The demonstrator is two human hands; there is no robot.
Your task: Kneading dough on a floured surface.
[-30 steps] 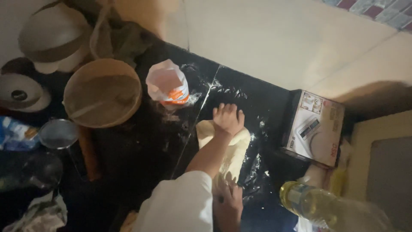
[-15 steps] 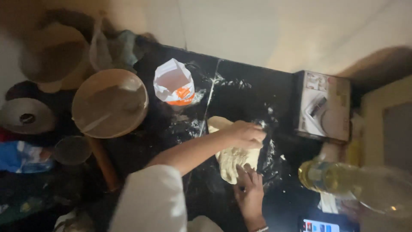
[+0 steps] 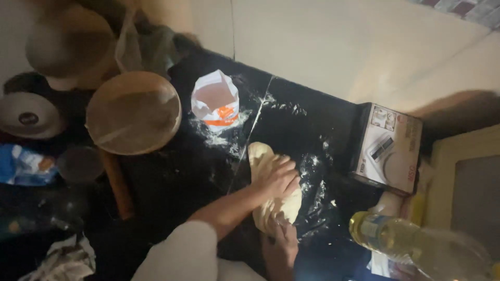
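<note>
A pale, elongated lump of dough [image 3: 264, 158] lies on the black, flour-dusted counter [image 3: 182, 177]. My left hand [image 3: 278, 177], on an arm in a white sleeve, presses down on the dough's middle with its fingers curled over it. My right hand [image 3: 281, 244] grips the near end of the dough at the bottom of the view; its fingertips are hidden under the dough. An open white flour bag [image 3: 216, 101] with an orange band stands beyond the dough.
A round wooden board [image 3: 133, 112] and a wooden rolling pin [image 3: 117, 182] lie left of the dough. A white boxed scale [image 3: 388, 148] sits at the right, a bottle of oil [image 3: 411, 244] in front of it. Bowls [image 3: 70, 44], a plate [image 3: 26, 114] and a blue packet [image 3: 23, 166] crowd the far left.
My left hand has slid from the far end of the dough back to its middle, pressing it. My right hand stays at the near end. The dough looks more bunched.
</note>
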